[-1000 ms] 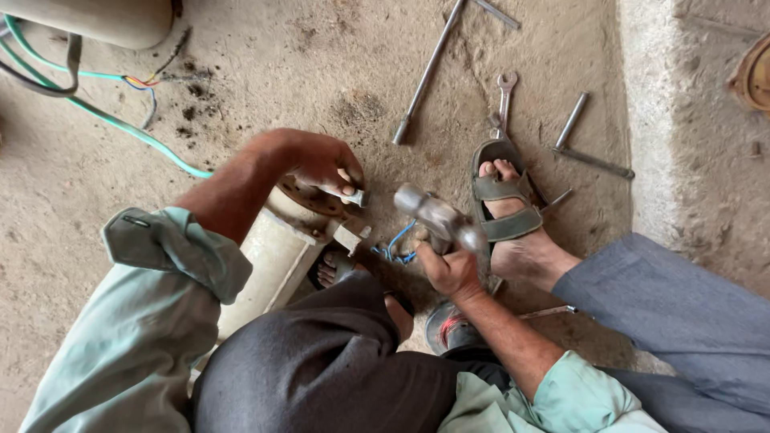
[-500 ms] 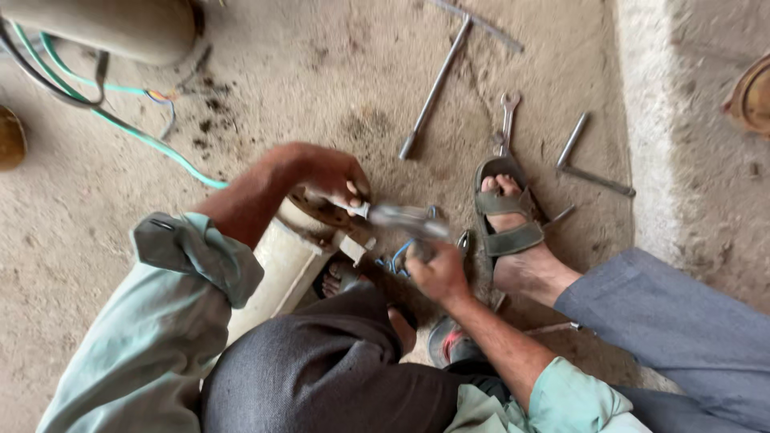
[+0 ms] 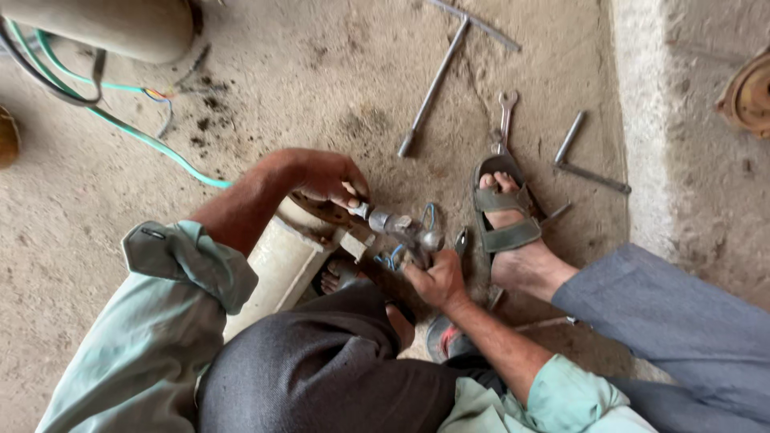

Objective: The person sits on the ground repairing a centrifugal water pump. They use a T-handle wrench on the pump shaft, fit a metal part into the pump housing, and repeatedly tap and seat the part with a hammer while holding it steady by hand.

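A hammer (image 3: pixel 405 228) is gripped by the right hand (image 3: pixel 437 277), fingers clenched round the handle, its head lying against a small metal piece pinched by the left hand (image 3: pixel 325 176). Both are held over the rusty end of a cream cylindrical motor (image 3: pixel 281 269) on the concrete floor (image 3: pixel 120 176). A sandalled foot (image 3: pixel 509 224) and a spanner (image 3: pixel 505 116) are seen nearby.

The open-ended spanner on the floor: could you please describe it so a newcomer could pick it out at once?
Start at the sandalled foot on the concrete floor. Just beyond its toes lies the spanner, its forked jaw pointing away from the person. The long T-handled rod to one side and the bent L-shaped bar to the other have no forked end.
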